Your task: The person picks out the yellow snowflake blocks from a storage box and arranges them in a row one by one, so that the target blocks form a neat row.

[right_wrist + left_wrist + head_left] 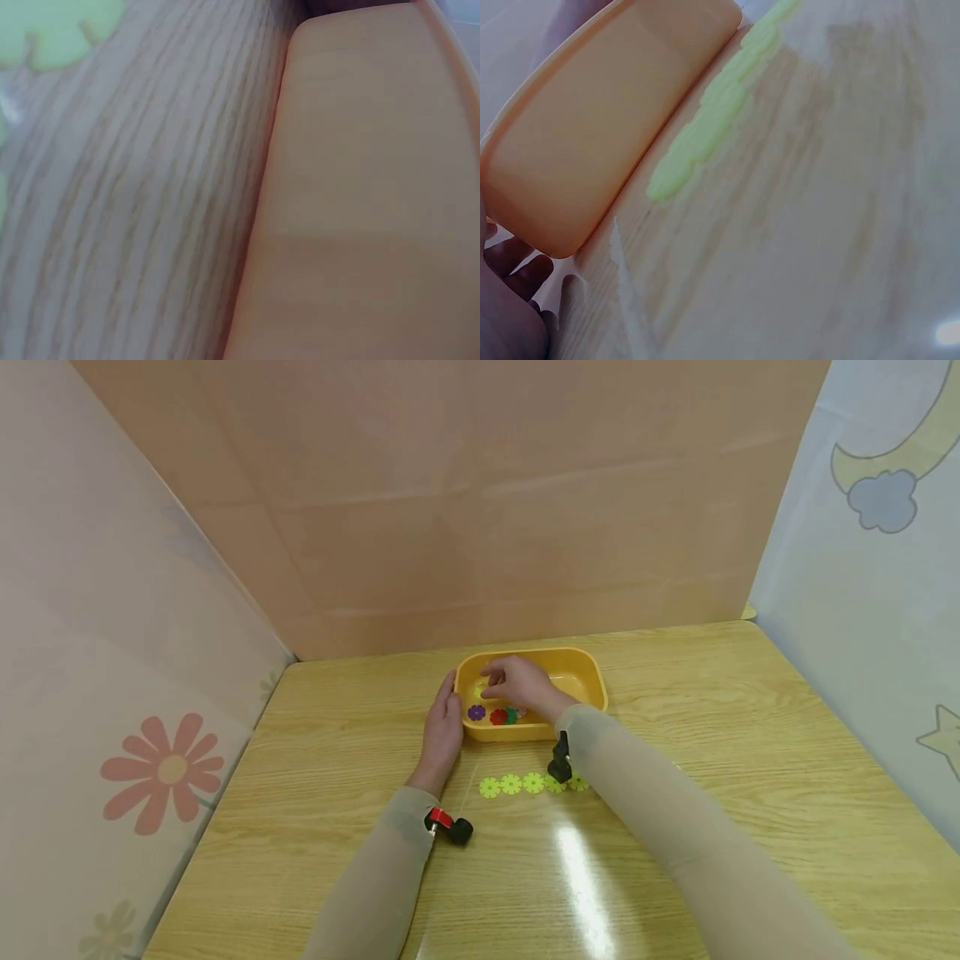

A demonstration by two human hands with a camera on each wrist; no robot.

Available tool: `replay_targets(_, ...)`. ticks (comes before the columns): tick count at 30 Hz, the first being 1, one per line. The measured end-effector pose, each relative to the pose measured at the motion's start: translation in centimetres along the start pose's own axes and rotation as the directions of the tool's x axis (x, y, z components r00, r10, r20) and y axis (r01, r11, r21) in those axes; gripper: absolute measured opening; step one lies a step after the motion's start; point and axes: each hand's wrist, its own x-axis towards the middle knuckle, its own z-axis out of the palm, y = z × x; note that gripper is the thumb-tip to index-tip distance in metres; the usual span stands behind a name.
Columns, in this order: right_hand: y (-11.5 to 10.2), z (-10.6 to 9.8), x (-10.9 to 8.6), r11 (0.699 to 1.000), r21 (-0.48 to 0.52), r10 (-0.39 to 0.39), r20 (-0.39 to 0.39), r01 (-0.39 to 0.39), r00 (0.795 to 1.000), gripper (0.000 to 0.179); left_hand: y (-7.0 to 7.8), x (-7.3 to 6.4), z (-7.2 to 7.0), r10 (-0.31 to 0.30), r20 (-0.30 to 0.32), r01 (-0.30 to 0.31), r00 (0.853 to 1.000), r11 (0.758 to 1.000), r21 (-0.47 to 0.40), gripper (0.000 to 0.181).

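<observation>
A yellow-orange plastic basin (536, 733) stands toward the back of the table. My left hand (441, 731) rests against its left end, fingers lying along the outer wall. In the left wrist view, a few fingers (529, 276) show by the basin's lower corner. Over the inside of the basin reaches my right hand (521, 681), its thumb and fingertips apart near a yellow-green flower disc (479, 692). Purple (476, 712), red (498, 717) and green (512, 716) flower discs lie at the basin's front left. The right wrist view shows only the basin's outer wall (367, 180), with no hand.
In front of the basin, several yellow-green flower discs (511, 784) form a row on the wooden table (337, 760), partly hidden by the right forearm. A brown panel (480, 527) closes the back, and pale printed walls stand on both sides.
</observation>
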Motion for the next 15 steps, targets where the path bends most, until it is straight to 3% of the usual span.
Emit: replay_targets(15,0.48,0.47,0.25,1.000,-0.006,-0.012,0.012,0.012,1.000,0.044,0.07,0.00,-0.05,-0.001,0.007,0.001,1.000,1.000,0.002,0.059)
